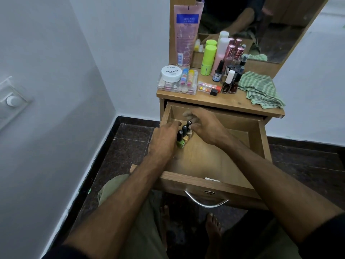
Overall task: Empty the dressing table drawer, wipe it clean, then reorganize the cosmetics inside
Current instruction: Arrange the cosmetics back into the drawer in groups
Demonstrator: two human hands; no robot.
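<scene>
We're lining nail polish bottles (pixel 183 136) along the drawer (pixel 211 157) left wall — left hand (pixel 164 141) fingers curled bracing them, right hand (pixel 203 126) pinching one cap — keep them upright, touching.

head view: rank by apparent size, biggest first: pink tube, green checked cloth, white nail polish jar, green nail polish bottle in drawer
1-2. Pink tube and green checked cloth: similar extent, not ranking them.
3. White nail polish jar.
4. Green nail polish bottle, though it sits nearer the camera, beside the left hand.
</scene>
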